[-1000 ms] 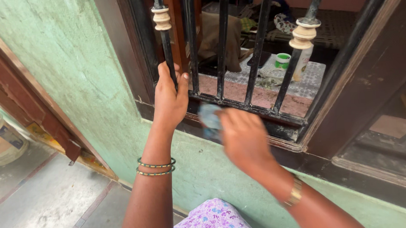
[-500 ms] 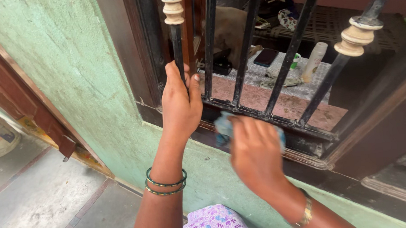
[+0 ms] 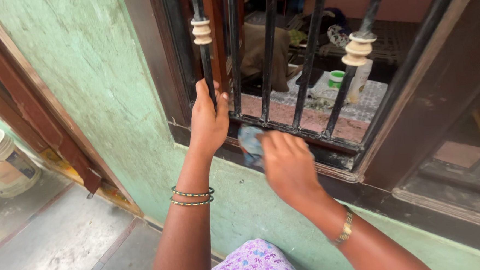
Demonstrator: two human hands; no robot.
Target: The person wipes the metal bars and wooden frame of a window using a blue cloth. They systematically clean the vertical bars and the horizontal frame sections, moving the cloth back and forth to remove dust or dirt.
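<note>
Now at the Window

Up in the middle, the left hand (image 3: 208, 123) is wrapped tight around a black window bar (image 3: 208, 71). Just right and lower, the right hand (image 3: 288, 165) is closed on a blue cloth (image 3: 249, 142), pressing it on the dark window sill (image 3: 340, 165).

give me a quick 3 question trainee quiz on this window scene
1. True or false: the left hand grips a black window bar.
2. What does the right hand press against the window sill? A) a blue cloth B) a brush C) a sponge
3. What stands on the floor at far left?

Key:
1. True.
2. A, the blue cloth.
3. A white bucket.
</note>
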